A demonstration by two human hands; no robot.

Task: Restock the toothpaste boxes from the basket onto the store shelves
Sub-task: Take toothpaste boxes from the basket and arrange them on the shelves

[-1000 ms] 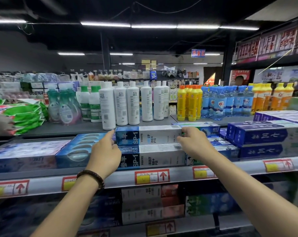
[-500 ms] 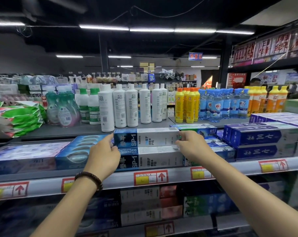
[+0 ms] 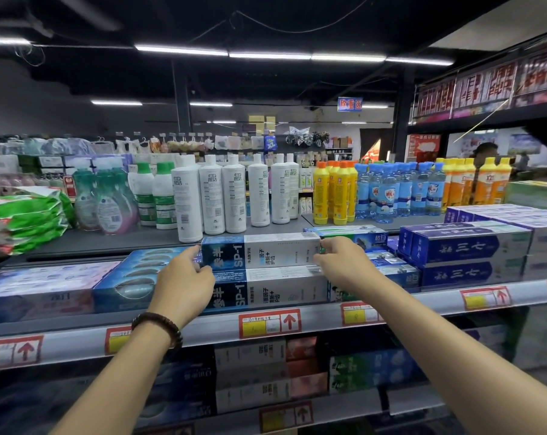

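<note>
Top toothpaste box (image 3: 261, 251), white with a dark blue left end, lies flat and lengthwise, stacked square on a matching lower toothpaste box (image 3: 265, 290) directly under it, at the front of the shelf (image 3: 209, 329). Left hand (image 3: 184, 277) is at the top box's left end, fingers curled round that end, gripping it. Right hand (image 3: 341, 262) is at its right end, fingers curled over the top corner, also gripping. Both forearms reach in from below the box. Bead bracelet (image 3: 159, 324) on the left wrist, below-left of the box. Just left of the box: blue carton (image 3: 131, 277) with oval windows; touching or not, can't tell, the hand covers the gap. Right of the box: teal-topped boxes (image 3: 353, 235) behind the right hand, then purple boxes (image 3: 463, 246) stacked two high further right. Behind the box, one level up: white bottles (image 3: 212, 196) straight behind, green-capped bottles (image 3: 163, 196) back-left, yellow bottles (image 3: 336, 196) and blue water bottles (image 3: 388, 196) back-right. Red-and-yellow price tag (image 3: 269, 323) on the shelf rail directly below the box. Under that, dim boxes (image 3: 250, 372) on a lower shelf, blurred.
</note>
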